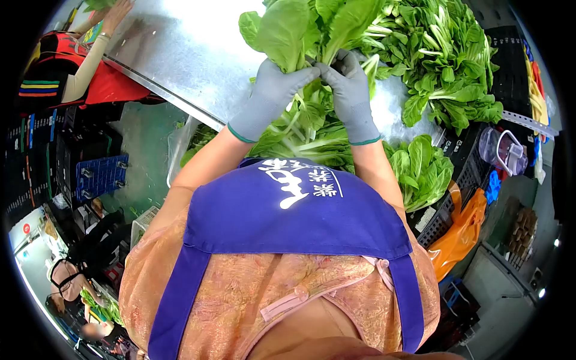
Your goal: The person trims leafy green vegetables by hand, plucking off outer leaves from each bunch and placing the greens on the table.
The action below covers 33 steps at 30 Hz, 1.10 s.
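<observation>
My left hand (277,90), in a grey glove with a green cuff edge, is closed around the base of a leafy green (284,35) over the metal table (186,66). In my right hand (349,87), gloved the same way, the fingers close on the stems of another bunch of leafy greens (351,27). The fingertips of both hands meet between the two bunches, so the stem ends are mostly hidden. More loose leafy greens (300,132) lie below my hands, close to my apron (294,210).
A large heap of leafy greens (444,60) covers the table's right side. Another bunch (422,171) rests on dark crates at right, near an orange plastic bag (459,234). At upper left, a co-worker's hand (115,17) reaches over the table. A blue crate dolly (102,177) stands left.
</observation>
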Each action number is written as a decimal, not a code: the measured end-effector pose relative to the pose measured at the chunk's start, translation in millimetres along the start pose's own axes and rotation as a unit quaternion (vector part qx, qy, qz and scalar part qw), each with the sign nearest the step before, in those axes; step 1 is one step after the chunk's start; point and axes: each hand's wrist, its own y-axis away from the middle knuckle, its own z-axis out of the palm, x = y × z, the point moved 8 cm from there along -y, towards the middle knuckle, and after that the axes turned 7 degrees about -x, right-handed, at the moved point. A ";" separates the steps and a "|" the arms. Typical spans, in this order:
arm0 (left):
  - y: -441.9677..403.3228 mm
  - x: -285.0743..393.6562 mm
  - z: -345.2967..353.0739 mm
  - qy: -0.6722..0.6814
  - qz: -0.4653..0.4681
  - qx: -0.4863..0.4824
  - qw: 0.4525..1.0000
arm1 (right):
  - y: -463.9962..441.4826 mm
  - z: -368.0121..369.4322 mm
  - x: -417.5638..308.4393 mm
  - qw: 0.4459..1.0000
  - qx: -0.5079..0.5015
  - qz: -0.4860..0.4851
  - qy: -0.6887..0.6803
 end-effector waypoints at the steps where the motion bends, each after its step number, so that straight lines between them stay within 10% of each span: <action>1: 0.7 -5.9 -4.0 0.004 0.006 0.008 1.000 | -1.3 -2.0 2.6 1.000 0.014 -0.013 -0.005; 10: 28.1 9.1 6.9 -0.015 0.047 -0.066 0.997 | -4.1 -16.2 31.1 0.961 0.057 0.034 -0.269; 19: 21.9 -16.9 -49.7 0.073 0.009 0.009 0.997 | 6.9 -25.5 8.3 0.998 0.028 -0.006 -0.057; 33: 15.9 -13.0 -10.9 0.072 -0.035 -0.059 0.995 | 23.4 -0.3 11.4 0.983 -0.124 0.008 -0.136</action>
